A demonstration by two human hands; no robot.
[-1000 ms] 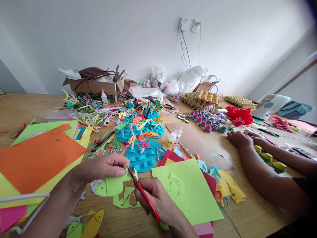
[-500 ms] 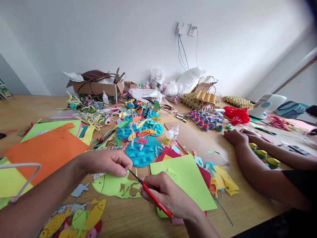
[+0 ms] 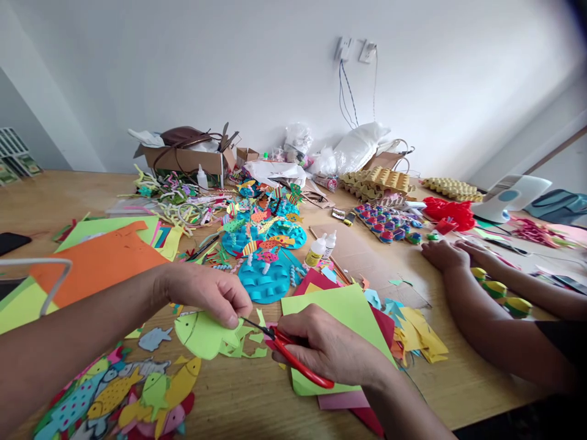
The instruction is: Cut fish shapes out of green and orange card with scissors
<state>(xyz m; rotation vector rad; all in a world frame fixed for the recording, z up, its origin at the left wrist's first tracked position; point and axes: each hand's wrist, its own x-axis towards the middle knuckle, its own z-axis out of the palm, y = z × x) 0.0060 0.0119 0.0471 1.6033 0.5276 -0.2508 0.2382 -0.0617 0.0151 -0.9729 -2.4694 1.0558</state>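
My left hand (image 3: 206,293) pinches the upper edge of a light green paper fish (image 3: 204,336), which has a drawn eye and gill line. Red-handled scissors (image 3: 300,360) are gripped in my right hand (image 3: 323,345), their dark blades pointing left at the fish's tail end, close to my left fingertips. Thin green paper offcuts (image 3: 252,348) lie under the blades. Beneath my right hand is a stack of coloured sheets with a light green sheet (image 3: 348,324) on top. A small grey-blue paper fish (image 3: 155,338) rests left of the green one.
Cut-out paper fish (image 3: 114,394) are heaped at the front left. An orange sheet (image 3: 101,263) lies behind my left forearm. Blue paper discs (image 3: 263,278) with fish and glue bottles (image 3: 316,249) stand mid-table. Another person's hands (image 3: 447,256) rest at the right, beside yellow-green pieces (image 3: 495,288).
The scissors have turned, with their red handles showing more openly. The green fish sits more tilted, with fewer scraps around its tail. The whole view has shifted slightly.
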